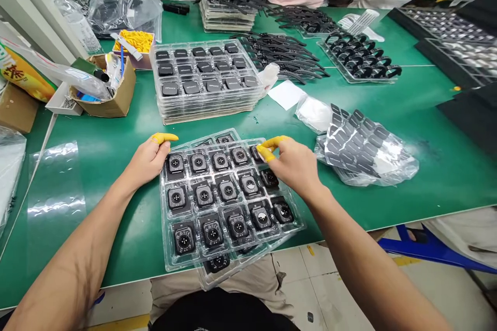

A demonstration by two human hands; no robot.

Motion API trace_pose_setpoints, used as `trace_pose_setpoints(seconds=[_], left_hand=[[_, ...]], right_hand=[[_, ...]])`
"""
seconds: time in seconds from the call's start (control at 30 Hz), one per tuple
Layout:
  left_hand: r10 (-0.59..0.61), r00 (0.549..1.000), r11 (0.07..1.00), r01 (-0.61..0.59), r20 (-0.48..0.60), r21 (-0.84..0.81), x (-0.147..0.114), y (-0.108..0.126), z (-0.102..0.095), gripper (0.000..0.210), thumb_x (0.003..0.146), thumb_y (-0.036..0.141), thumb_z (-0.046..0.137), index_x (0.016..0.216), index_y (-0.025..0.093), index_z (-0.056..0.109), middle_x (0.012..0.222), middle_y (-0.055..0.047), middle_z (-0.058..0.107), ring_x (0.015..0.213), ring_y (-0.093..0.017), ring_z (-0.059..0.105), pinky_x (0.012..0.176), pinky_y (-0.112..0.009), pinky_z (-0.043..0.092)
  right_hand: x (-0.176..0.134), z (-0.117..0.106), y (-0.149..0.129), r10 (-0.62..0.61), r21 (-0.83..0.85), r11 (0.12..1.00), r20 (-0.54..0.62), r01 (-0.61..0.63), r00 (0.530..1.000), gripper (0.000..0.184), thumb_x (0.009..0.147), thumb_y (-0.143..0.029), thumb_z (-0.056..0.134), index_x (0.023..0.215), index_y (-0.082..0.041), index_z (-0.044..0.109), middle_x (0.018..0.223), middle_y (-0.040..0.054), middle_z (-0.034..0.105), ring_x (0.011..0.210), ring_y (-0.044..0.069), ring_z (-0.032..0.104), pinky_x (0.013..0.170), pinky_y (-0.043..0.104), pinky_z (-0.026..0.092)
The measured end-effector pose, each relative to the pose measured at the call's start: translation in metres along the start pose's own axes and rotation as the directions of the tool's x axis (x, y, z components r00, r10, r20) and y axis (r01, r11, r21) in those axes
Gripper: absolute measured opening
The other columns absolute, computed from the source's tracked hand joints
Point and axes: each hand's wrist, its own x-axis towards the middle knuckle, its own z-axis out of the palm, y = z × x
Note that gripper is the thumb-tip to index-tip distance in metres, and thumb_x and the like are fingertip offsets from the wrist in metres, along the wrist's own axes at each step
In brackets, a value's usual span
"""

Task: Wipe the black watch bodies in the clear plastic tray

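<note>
Holding a clear tray (171,248) of watch bodies (204,195) at the near edge of the green table (388,129), we pinch its left side with our left hand (149,158) and its top right corner with our right hand (297,165). Another tray peeks out underneath. Farther back sit a stack of trays (205,106), a cardboard box (116,101) and black straps (285,54).

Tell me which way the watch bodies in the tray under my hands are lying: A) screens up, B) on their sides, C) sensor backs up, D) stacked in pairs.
C: each watch body in the near tray shows its round sensor back, while those in the far stack show flat dark faces.
</note>
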Motion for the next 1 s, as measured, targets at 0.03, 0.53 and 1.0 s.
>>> trace_pose_setpoints(seconds=[0.03, 0.53, 1.0], left_hand=[[-0.002, 1.000, 1.000, 0.002, 0.002, -0.001, 0.000, 0.001, 0.000, 0.045, 0.103, 0.039, 0.041, 0.128, 0.017, 0.071, 0.083, -0.003, 0.063, 0.077, -0.020, 0.059, 0.092, -0.037, 0.053], [0.095, 0.995, 0.995, -0.096, -0.018, -0.037, -0.001, -0.005, 0.009, 0.039, 0.106, 0.034, 0.041, 0.130, 0.018, 0.069, 0.115, -0.008, 0.073, 0.105, -0.022, 0.067, 0.106, -0.039, 0.050], [0.201, 0.979, 0.971, -0.204, -0.037, -0.126, -0.001, -0.013, 0.013, 0.022, 0.098, 0.034, 0.067, 0.106, 0.021, 0.082, 0.096, -0.005, 0.068, 0.085, -0.018, 0.063, 0.086, -0.034, 0.053]], right_hand=[[0.000, -0.001, 0.000, 0.025, -0.033, 0.999, -0.007, -0.025, 1.000, 0.023, 0.095, -0.036, 0.062, 0.102, -0.024, 0.079, 0.107, 0.0072, 0.079, 0.084, 0.026, 0.070, 0.064, 0.033, 0.037], [-0.002, 0.003, 0.008, -0.006, -0.023, 1.000, -0.014, 0.006, 1.000, 0.028, 0.094, -0.040, 0.059, 0.103, -0.021, 0.078, 0.097, 0.0123, 0.075, 0.070, 0.024, 0.061, 0.061, 0.034, 0.029], [-0.098, 0.024, -0.164, -0.461, -0.020, 0.886, -0.150, 0.464, 0.874, 0.030, 0.105, -0.024, 0.051, 0.088, -0.019, 0.075, 0.076, 0.0072, 0.070, 0.062, 0.018, 0.058, 0.054, 0.033, 0.023]])
